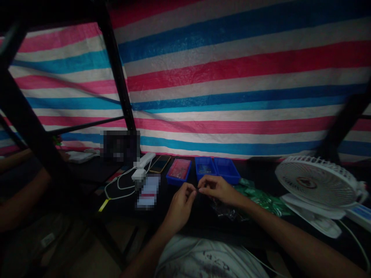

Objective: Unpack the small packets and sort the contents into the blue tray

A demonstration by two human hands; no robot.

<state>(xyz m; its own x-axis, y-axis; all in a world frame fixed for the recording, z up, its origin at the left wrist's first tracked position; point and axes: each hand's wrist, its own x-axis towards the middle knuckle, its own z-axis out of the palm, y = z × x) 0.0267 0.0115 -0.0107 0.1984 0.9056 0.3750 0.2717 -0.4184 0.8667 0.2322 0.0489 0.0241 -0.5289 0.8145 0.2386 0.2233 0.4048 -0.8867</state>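
My left hand (180, 204) and my right hand (218, 188) meet over the dark table (199, 220), fingertips pinched together around something too small and dim to name. Both hands hover just in front of three small trays: a red-filled blue tray (179, 171) and two blue trays (205, 168) (227, 170). Under my right wrist lie a crumpled clear plastic bag (228, 212) and green packets (262, 199).
A white desk fan (317, 184) lies tilted at the right beside a power strip (361, 214). A phone (160, 164), a white charger with cable (139, 174) and a blurred card sit at the left. A striped tarp hangs behind; black frame posts and another person's arm (17, 204) are at the left.
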